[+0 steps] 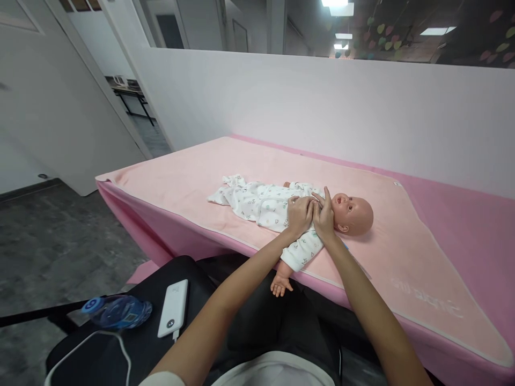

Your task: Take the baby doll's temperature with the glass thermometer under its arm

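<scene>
A baby doll (356,215) lies on its back on the table, head to the right, in a white patterned romper (245,201). Both of my hands meet at the front of the romper, just below the doll's chin. My left hand (300,214) is closed, its fingers pinching the fabric. Beside it, my right hand (323,215) pinches the same spot, with one finger raised towards the doll's face. The fingertips hide the exact bit of cloth between them. One doll arm (282,279) hangs over the table's near edge, under my left wrist.
A peach blanket (173,187) covers the pink-draped table (462,214), which stands against a white wall (322,107). On a black chair (148,354) at lower left lie a water bottle (118,312) and a white power bank (174,308) with a cable.
</scene>
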The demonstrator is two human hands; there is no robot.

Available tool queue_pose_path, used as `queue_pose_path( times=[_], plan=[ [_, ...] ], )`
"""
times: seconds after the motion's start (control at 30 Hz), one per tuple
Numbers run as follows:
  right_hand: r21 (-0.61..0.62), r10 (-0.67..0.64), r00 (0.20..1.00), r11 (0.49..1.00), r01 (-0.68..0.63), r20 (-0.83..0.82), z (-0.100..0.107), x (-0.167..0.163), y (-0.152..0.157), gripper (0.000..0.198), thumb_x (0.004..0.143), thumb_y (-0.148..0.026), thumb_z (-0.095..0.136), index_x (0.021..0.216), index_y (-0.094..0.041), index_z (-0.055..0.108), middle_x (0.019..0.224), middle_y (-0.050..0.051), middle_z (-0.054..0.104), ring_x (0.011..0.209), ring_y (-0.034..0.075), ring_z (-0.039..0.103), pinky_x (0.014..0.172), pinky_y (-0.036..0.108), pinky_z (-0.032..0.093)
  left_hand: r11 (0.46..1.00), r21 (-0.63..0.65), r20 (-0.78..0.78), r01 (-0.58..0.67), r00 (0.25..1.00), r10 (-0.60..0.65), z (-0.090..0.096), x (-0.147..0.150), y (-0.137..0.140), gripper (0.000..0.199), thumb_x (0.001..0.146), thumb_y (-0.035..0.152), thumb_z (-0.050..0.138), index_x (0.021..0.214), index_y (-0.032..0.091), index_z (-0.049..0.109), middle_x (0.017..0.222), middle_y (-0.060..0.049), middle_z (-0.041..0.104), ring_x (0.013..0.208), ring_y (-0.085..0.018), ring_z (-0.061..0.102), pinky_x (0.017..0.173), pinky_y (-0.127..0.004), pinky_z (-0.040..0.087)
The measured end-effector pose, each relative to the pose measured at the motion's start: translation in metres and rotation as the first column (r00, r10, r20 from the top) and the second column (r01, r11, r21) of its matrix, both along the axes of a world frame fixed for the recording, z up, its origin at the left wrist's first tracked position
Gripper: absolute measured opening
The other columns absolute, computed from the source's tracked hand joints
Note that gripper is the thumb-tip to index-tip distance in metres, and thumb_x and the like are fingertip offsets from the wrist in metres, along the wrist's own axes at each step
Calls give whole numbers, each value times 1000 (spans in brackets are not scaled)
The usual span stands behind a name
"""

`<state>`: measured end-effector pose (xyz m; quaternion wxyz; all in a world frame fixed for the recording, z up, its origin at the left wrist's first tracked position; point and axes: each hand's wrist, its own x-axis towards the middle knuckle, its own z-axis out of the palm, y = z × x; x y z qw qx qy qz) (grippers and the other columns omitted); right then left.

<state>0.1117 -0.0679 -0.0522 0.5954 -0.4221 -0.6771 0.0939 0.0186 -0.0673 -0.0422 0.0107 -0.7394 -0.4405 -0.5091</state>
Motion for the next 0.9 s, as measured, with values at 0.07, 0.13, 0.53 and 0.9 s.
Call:
queue_pose_path(
  times=[0.07,0.13,0.53,0.9],
  plan=[
    [7,11,1000,1000,-11,-3,-1,1,0,53,88,-27,37,137,-21,18,113,12,60,97,18,61,81,34,52,1000,-3,-3,-3,1000,3,1,0,0,24,92,21,30,86,19,54,82,0,64,77,-13,57,89,-34,30],
    [27,38,999,999,-38,7,-1,2,0,53,87,-24,38,137,-20,20,114,12,59,100,19,60,83,35,51,1000,1,7,-4,1000,4,1,0,-1,25,92,22,30,85,19,53,82,0,64,76,-13,56,89,-34,30],
    [42,-5,999,999,3,48,1,0,-1,44,88,-23,36,132,-20,31,111,12,61,104,19,58,87,37,50,1000,4,14,17,1000,-17,1,0,0,26,93,23,27,83,20,51,79,0,61,74,-13,54,86,-34,31],
    [56,-2,999,998,-1,49,-4,2,2,49,82,-13,35,131,-18,32,114,12,60,107,18,56,89,37,49,1000,-27,25,8,1000,-7,0,-1,1,25,93,25,31,85,20,54,79,1,63,72,-13,55,83,-33,31]
  ],
)
